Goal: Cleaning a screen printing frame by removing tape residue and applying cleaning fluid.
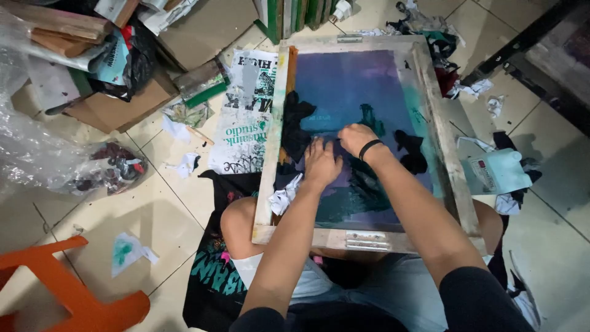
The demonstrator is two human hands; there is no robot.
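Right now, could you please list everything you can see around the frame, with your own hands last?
screen frame: one, pale wood with blue-purple mesh, across the lap
squeegee: one, orange-brown, along the frame's left inner edge
rag: one, white, by the left hand
plastic bottle: one, pale, floor right of frame
printed paper: one, white with dark print, floor left of frame
stool: one, orange, bottom left
cardboard box: one, brown, upper left
left hand: on the mesh
right hand: on the mesh, black wristband
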